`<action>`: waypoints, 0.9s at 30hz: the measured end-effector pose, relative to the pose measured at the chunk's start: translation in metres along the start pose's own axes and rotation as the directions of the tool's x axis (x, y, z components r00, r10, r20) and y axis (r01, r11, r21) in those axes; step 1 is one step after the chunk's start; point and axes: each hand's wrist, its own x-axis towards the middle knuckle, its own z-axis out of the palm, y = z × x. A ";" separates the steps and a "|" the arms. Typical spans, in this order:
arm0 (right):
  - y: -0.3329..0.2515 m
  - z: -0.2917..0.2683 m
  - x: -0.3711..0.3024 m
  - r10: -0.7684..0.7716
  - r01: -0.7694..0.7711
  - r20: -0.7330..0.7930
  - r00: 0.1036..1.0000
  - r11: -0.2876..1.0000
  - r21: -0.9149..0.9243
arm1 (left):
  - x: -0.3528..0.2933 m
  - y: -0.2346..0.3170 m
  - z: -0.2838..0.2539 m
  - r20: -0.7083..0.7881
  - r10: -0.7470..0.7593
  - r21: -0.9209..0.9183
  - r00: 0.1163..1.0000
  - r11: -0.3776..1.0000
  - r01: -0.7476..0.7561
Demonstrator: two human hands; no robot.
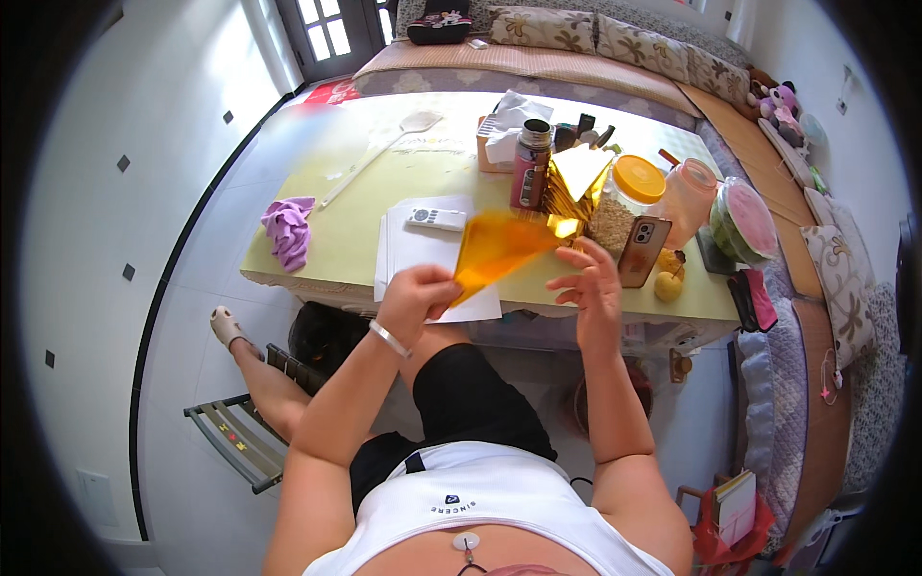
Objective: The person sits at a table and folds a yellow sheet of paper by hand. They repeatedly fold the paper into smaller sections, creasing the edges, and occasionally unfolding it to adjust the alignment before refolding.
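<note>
A sheet of shiny gold foil paper (497, 252), folded or bent into a pointed shape, is pinched at its lower left corner by my left hand (421, 296). It is held up above the near edge of the table. My right hand (594, 286) is raised at the sheet's right tip, its fingers apart; it seems to hold nothing. Beneath the foil lie white paper sheets (397, 252), with a white remote control (436, 220) on top. More folded gold foil pieces (574, 182) are heaped behind my right hand.
The yellow-green table (341, 240) also bears a purple cloth (288, 230), a fly swatter (379, 158), a bottle (530, 168), a yellow-lidded jar (626, 197), a phone (644, 252) and a cut watermelon (744, 221). A folding stool (235, 437) stands at lower left. A long sofa (528, 67) runs behind.
</note>
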 end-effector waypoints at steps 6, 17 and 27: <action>0.002 -0.043 0.003 0.070 -0.076 -0.060 0.996 0.991 -0.108 | 0.112 0.036 0.101 0.129 -0.103 -0.276 0.986 0.952 0.136; 0.057 -0.051 -0.010 0.146 0.026 0.202 0.968 0.746 -0.665 | 0.142 0.022 0.064 0.013 0.023 0.328 1.000 0.944 -0.026; 0.136 -0.016 0.016 -0.016 0.766 0.786 0.618 0.235 -0.598 | 0.009 -0.045 -0.112 0.308 0.311 0.857 0.899 0.320 -0.405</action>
